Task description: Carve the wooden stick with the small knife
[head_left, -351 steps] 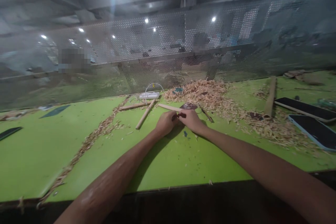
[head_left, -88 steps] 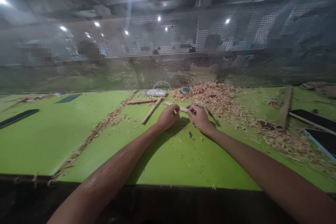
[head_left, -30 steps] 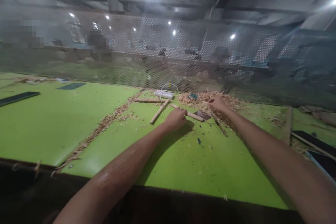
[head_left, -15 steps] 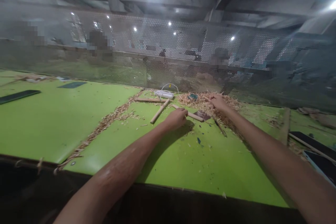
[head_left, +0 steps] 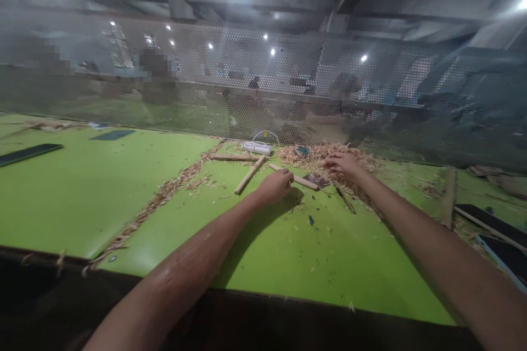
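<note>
My left hand (head_left: pixel 275 186) is closed, its fingers curled around the middle of a pale wooden rod (head_left: pixel 305 181). Both ends of the rod stick out past the fingers. My right hand (head_left: pixel 343 165) hovers at the front of a heap of wood shavings (head_left: pixel 315 153), fingers apart, with nothing visible in them. Below it lie a small dark brown piece (head_left: pixel 316 179) and a thin dark tool (head_left: pixel 346 201). Another wooden rod (head_left: pixel 250 175) rests to the left of my left hand.
A white power strip (head_left: pixel 257 148) with a cable stands at the back, behind a flat wooden strip (head_left: pixel 234 157). Mesh netting (head_left: pixel 247 98) borders the green table (head_left: pixel 329 263). A phone-like device (head_left: pixel 502 258) and a dark board (head_left: pixel 489 224) lie right, near a wooden bar (head_left: pixel 449 197).
My right hand has come slightly down and toward me, and its fingers have spread from a pinch. My left hand and the rod have stayed nearly still.
</note>
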### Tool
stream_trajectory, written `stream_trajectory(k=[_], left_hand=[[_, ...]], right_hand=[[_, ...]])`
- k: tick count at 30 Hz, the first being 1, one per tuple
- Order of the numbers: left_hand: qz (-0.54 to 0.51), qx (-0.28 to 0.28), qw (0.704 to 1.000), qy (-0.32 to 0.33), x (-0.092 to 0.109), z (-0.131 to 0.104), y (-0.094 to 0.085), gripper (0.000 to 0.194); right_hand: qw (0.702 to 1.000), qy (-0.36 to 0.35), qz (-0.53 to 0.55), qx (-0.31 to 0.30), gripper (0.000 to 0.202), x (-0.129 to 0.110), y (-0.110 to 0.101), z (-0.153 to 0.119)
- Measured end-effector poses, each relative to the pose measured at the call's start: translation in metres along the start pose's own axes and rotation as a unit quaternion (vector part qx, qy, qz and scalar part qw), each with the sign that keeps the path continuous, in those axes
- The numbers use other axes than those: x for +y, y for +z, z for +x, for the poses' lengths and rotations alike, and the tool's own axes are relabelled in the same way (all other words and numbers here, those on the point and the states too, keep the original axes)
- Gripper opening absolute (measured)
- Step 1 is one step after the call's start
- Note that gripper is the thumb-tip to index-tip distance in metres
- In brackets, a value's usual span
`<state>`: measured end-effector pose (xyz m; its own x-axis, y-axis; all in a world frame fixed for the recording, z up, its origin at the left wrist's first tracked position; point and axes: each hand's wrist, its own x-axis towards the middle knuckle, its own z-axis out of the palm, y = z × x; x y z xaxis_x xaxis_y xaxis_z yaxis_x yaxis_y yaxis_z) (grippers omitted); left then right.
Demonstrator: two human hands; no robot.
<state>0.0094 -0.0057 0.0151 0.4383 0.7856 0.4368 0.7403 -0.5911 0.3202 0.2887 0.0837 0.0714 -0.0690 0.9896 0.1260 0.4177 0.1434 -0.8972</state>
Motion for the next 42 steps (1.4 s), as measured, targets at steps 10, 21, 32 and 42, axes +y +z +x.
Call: stream_trajectory(k=[10,21,32,42], left_hand=[[-0.118,0.093,0.988,0.027,0.006,0.002,0.007,0.008],[-0.138,0.075,0.988,-0.013,0.007,0.007,0.009,0.020],[-0.118,0.089,0.989,0.001,0.000,0.006,0.012,0.017],[-0.152,0.136,0.979,0.020,0.005,0.005,0.006,0.015]], right_hand=[[0.976,-0.006,0.131,-0.172,0.015,-0.028,0.028,-0.045],[0.987,-0.027,0.042,-0.150,0.017,-0.014,0.037,-0.049],[0.905,-0.165,-0.381,0.092,0.026,-0.018,0.015,-0.044],[0.966,-0.145,-0.181,-0.112,0.030,-0.020,0.066,-0.087]])
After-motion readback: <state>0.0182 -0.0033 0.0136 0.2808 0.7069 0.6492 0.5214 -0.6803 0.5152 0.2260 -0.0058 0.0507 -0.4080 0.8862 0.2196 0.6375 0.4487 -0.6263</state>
